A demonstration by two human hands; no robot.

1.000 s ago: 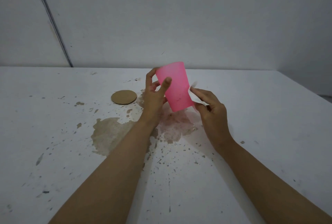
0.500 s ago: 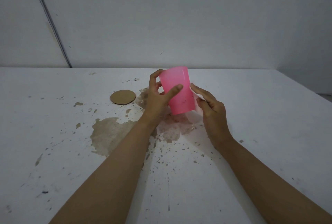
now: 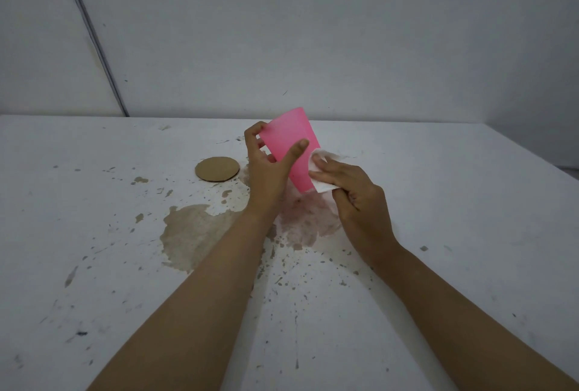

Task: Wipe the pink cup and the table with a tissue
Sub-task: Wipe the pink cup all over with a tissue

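Note:
My left hand [image 3: 269,168] holds the pink cup [image 3: 293,136] in the air above the white table [image 3: 438,234], thumb across its front and fingers behind it. The cup is tilted, its wider end up and away from me. A white tissue [image 3: 321,186] is pressed against the cup's lower right side by my right hand [image 3: 351,190], whose fingers lie flat over it. Most of the tissue is hidden under those fingers. A brown wet stain [image 3: 194,230] spreads on the table under and left of my hands.
A round brown cardboard coaster [image 3: 217,169] lies on the table left of the cup. Dark specks and flakes dot the table's middle and near part. A grey wall stands behind the table's far edge; the right edge runs off at the far right.
My left hand has turned the cup a little and tilted it left. My right hand has slid up its side, and the white tissue now shows under the fingers.

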